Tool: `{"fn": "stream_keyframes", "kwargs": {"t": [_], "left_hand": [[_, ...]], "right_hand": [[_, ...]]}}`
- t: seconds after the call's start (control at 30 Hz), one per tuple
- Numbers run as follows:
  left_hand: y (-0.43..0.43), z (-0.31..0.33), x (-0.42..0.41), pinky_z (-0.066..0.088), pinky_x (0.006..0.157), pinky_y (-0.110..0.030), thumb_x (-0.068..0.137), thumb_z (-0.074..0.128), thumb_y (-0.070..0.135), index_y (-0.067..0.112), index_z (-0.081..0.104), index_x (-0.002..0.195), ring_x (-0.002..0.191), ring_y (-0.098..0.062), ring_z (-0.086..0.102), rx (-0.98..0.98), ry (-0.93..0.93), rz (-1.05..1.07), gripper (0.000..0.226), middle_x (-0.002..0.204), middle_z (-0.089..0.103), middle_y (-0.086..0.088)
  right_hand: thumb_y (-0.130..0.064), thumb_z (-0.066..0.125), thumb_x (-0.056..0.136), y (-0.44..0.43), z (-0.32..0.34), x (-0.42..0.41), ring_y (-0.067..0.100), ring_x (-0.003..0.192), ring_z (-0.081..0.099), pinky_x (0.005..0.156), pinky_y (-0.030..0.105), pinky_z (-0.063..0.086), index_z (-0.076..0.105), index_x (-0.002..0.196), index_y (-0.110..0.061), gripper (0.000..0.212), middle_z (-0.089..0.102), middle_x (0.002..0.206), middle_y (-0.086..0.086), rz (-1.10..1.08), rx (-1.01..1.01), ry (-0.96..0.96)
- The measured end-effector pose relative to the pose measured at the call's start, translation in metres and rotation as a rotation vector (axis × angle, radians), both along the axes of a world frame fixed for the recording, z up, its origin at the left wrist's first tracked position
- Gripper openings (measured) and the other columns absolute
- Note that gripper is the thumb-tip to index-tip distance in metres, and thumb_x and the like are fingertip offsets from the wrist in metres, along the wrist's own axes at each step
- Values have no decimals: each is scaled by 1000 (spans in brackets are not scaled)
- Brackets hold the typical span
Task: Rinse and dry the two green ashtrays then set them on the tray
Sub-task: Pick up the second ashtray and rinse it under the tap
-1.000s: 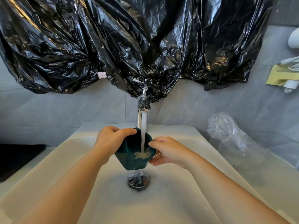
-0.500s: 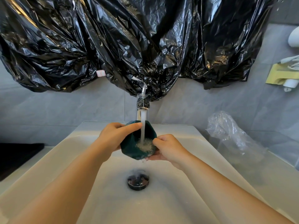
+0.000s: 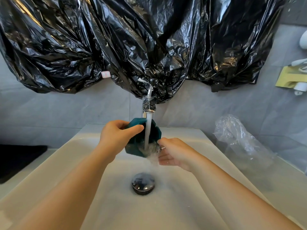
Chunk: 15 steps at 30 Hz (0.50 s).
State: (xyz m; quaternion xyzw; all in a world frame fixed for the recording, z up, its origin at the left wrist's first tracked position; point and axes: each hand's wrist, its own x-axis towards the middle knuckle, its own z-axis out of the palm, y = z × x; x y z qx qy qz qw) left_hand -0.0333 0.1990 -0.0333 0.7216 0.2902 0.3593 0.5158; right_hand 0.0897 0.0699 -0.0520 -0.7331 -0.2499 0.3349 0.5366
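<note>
A dark green ashtray (image 3: pixel 155 132) is held tilted under the running tap (image 3: pixel 148 106), above the white sink (image 3: pixel 69 156). My left hand (image 3: pixel 116 136) grips its left rim, thumb over the top edge. My right hand (image 3: pixel 174 152) touches its lower right edge with the fingers spread in the splashing water. Water pours into the ashtray and spills out at the bottom. Only one ashtray shows, and no tray for the ashtrays can be made out.
The metal drain plug (image 3: pixel 143 183) sits in the basin below the hands. Black plastic sheeting (image 3: pixel 132 44) hangs over the wall above the tap. A crumpled clear plastic bag (image 3: pixel 239 140) lies on the counter at right. A black mat (image 3: pixel 18 160) lies left.
The ashtray has been raised closer to the tap and tipped more upright. My right hand has slid from gripping its side to its lower edge, and water now spills out.
</note>
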Motion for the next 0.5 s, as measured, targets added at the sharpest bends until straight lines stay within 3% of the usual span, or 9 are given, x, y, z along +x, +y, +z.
{"fn": "stream_keyframes", "kwargs": {"t": [0.1,0.2,0.27,0.4,0.5], "left_hand": [[0,0,-2,56,66,-33,75,79,38,18,72,89,83,-22,66,64,19,42,26,87,71,-4],[-3,0,-2,53,62,-28,73,79,41,19,71,87,80,-19,64,96,32,54,27,85,69,-2],[-3,-1,-1,52,61,-27,70,81,44,19,72,87,79,-18,64,111,37,58,31,84,70,-1],[-4,-2,0,48,58,-25,67,82,48,18,73,88,81,-18,65,97,23,67,38,86,71,0],[-5,-4,1,48,58,-26,67,81,50,17,72,87,81,-17,64,91,40,63,40,85,70,-1]], "right_hand": [[-30,47,96,-1,1,1,22,83,66,84,35,56,61,110,-11,27,70,98,11,-15,-48,-227],[-30,50,97,-1,-3,-1,19,84,66,76,30,56,60,115,-16,26,69,102,8,42,-47,-398],[-28,51,96,1,-5,-3,17,78,69,70,26,57,60,118,-18,25,70,98,7,94,-18,-420],[-17,45,98,2,-4,-7,20,64,70,66,27,60,64,102,-14,19,70,78,12,108,53,-386],[-13,41,100,1,-5,-7,21,63,70,66,30,61,64,94,-7,24,70,77,14,124,20,-378]]}}
